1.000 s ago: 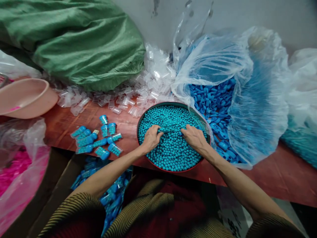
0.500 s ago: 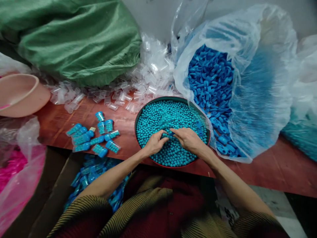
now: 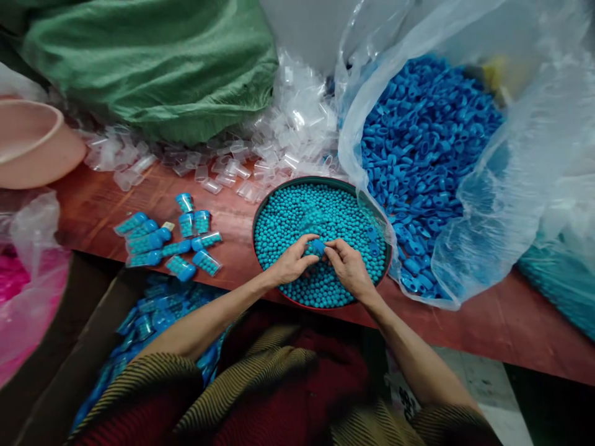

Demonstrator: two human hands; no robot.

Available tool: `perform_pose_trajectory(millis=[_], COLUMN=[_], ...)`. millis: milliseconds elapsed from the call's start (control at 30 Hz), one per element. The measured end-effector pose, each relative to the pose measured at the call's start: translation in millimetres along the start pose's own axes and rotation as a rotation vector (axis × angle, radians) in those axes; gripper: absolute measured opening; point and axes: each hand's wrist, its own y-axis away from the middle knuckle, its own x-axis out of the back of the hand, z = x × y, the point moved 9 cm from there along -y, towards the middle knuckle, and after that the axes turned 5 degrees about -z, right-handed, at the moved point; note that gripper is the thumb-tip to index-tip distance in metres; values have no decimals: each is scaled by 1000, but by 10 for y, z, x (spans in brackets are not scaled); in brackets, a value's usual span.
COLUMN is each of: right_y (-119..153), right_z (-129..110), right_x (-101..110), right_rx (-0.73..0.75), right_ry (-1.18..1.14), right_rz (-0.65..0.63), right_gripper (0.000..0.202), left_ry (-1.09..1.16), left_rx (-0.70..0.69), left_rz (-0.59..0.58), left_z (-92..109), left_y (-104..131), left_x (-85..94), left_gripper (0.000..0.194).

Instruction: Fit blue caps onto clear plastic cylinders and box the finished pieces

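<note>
Over a round tub [image 3: 253, 244] of turquoise beads [image 3: 320, 296], my left hand [image 3: 294, 261] is closed round a small blue-capped bottle [image 3: 315, 248]. Its body is mostly hidden by my fingers. My right hand [image 3: 349, 265] has thumb and fingertips pinched at the right side of the same bottle, on its blue cap. A couple of loose blue caps [image 3: 373, 241] lie on the beads at the tub's right side. To the left, several filled bottles [image 3: 207, 262] with blue caps lie in a group on the red table [image 3: 237, 248].
Right of the tub, a clear plastic bag [image 3: 353, 145] spills blue caps [image 3: 418, 136]. Empty clear bottles [image 3: 232, 170] are heaped behind, beside a green sack [image 3: 153, 74]. A pink basin [image 3: 41, 148] stands left. Below the table edge is a box of filled bottles [image 3: 153, 316].
My right hand has turned so its fingers curl at the bottle, and the blue cap shows more clearly between my hands. The bag's mouth now appears wider, with more caps visible.
</note>
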Motion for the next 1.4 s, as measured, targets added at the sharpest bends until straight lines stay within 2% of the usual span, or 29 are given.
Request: perform_pose_trajectory(millis=[133, 200, 300, 400, 500, 833, 967, 1100, 1233, 1400], right_y=[23, 54, 127, 190, 237, 304, 293, 268, 204, 82], right_z=[15, -22, -172, -277, -299, -264, -256, -309, -198, 86], right_x=[33, 80, 120, 55, 24, 63, 35, 37, 167, 160], right_rx=[40, 97, 268, 425, 513, 551, 521, 495, 297, 36], right_ry=[-61, 24, 247, 395, 445, 424, 428, 313, 145, -123], right_rz=[64, 118, 178, 124, 88, 153, 129, 94, 173, 79], right_gripper=[23, 25, 24, 29, 32, 31, 31, 23, 14, 16], left_ry=[48, 35, 36, 78, 97, 188, 174, 111, 0, 48], left_rx=[-27, -29, -4, 19, 31, 83, 74, 22, -25, 17], left_rz=[6, 29, 18, -12, -21, -53, -8, 24, -22, -60], left_z=[28, 37, 27, 24, 47, 84, 33, 4, -7, -16], left_y=[13, 21, 33, 45, 57, 76, 41, 4, 0, 7], left_x=[9, 25, 4, -25, -26, -79, -23, 14, -43, -71], left_gripper=[60, 57, 56, 59, 59, 58, 46, 36, 44, 48])
